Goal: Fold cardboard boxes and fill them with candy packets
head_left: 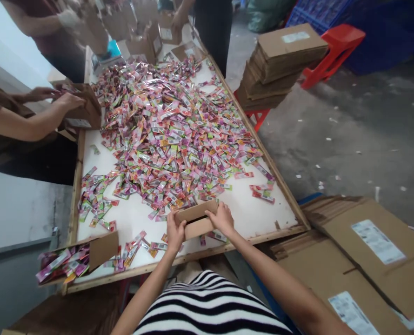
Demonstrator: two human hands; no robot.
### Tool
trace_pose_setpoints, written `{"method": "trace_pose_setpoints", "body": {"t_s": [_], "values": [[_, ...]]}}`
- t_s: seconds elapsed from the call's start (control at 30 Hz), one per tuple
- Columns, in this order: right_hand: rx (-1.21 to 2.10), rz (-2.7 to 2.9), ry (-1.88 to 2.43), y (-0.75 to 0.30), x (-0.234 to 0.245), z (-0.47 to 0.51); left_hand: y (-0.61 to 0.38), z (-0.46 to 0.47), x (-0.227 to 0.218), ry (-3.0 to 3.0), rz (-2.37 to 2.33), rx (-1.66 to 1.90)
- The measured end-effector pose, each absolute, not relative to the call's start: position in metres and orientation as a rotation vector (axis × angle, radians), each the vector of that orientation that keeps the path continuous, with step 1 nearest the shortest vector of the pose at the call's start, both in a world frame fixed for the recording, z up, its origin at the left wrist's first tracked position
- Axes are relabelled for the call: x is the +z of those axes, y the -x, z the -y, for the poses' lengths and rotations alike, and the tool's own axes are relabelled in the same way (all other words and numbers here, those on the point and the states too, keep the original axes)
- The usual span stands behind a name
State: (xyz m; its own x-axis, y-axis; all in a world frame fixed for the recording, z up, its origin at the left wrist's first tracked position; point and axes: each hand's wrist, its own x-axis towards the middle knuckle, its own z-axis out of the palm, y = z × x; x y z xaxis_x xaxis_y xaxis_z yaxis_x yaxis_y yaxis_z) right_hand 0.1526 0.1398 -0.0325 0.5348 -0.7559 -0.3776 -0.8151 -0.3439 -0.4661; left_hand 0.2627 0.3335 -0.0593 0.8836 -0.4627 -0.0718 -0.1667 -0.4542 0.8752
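While left hand (175, 232) and right hand (223, 218) grip opposite ends, cardboard box (198, 228) between them

Striped top (210, 309): black and white bands, curving across the front. Forearms (273, 272) bare; left hand (175, 233), right hand (223, 218) likewise bare.

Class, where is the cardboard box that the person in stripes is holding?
Just below the centre of the head view, the cardboard box is held between the left hand and right hand, at the near side of the packet pile.
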Motion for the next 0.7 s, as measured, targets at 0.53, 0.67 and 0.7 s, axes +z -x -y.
{"method": "trace_pose_setpoints", "body": {"t_s": [0.53,0.67,0.7], "values": [[0.135,-1.029,2.178,-0.204,-0.024,-0.124,-0.286,-0.367,0.020,-2.445,1.289,-0.494],[-0.035,-0.522,2.447,-0.276,-0.051,-0.140,-0.275,-0.486,0.003,-2.327,0.256,-0.372],[0.042,-0.342,2.500,-0.286,-0.063,-0.147,-0.265,-0.508,-0.008,-2.230,0.026,-0.373]]}}
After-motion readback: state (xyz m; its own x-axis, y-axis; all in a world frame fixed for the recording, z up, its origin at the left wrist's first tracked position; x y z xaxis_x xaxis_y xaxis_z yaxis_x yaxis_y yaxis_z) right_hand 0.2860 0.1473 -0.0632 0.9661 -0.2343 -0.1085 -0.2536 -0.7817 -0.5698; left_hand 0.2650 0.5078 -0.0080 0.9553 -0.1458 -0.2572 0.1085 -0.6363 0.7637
